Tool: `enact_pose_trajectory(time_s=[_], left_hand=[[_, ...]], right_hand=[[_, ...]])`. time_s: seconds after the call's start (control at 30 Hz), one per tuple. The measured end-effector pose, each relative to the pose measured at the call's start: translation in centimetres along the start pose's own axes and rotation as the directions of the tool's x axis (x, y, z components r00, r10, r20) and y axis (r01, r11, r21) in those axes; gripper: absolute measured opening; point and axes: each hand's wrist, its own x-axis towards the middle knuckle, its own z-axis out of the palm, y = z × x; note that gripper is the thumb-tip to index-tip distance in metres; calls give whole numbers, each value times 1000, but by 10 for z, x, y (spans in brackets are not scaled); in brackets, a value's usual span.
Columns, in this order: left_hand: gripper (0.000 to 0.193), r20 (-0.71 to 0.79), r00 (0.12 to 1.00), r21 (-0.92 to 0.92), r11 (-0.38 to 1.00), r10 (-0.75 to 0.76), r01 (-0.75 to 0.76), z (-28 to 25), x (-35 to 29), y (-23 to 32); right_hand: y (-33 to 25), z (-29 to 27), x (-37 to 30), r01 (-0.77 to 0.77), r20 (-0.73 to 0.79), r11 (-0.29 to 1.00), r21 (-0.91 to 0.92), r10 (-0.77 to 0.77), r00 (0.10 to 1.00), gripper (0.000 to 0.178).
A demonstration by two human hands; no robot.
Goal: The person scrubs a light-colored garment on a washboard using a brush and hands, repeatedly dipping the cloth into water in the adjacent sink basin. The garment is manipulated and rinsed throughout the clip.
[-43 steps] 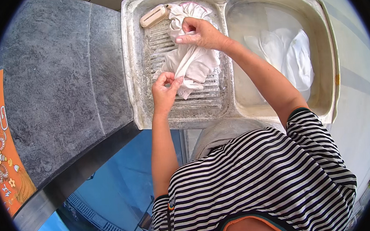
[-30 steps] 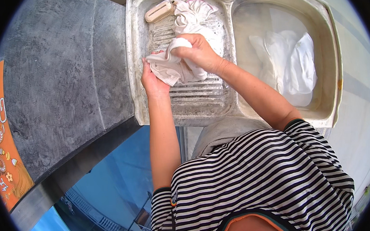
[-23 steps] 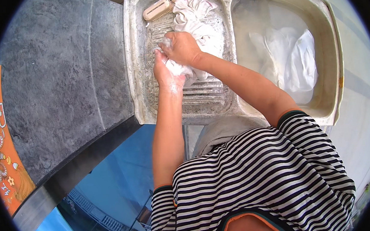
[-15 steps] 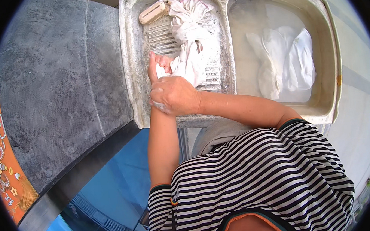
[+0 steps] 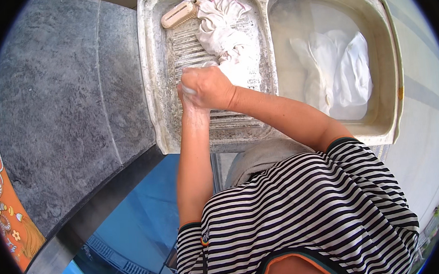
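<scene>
on the ridged washboard [image 5: 185,50], crumpled white cloth [image 5: 220,32]

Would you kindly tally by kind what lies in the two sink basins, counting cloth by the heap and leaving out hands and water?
Cloth: 2 heaps, an off-white heap in the left basin and a white heap in the right basin
Brush: 1
Total: 3

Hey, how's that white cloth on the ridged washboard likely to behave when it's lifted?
The white cloth would probably hang floppy, given its soft, gathered folds. It may also feel slippery, since whitish suds show on the right hand next to it.
</scene>
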Motion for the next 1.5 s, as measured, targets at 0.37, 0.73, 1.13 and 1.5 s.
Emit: enact_pose_trajectory(time_s=[0.37,0.73,1.13,1.5], left_hand=[[33,-34,955,983,184,295,-21,-18,-26,24],[42,156,983,-93,993,93,-79,-48,7,11],[43,276,957,85,994,-93,72,-77,33,11],[87,-242,961,413,910,130,-19,33,-15,24]], right_hand=[[64,-84,54,-339,-26,413,845,665,747,16],[-13,3,-3,239,82,970,45,-242,967,19],[-27,1,-18,242,100,970,-4,-240,966,18],[43,-75,29,234,251,948,-218,-177,952,63]])
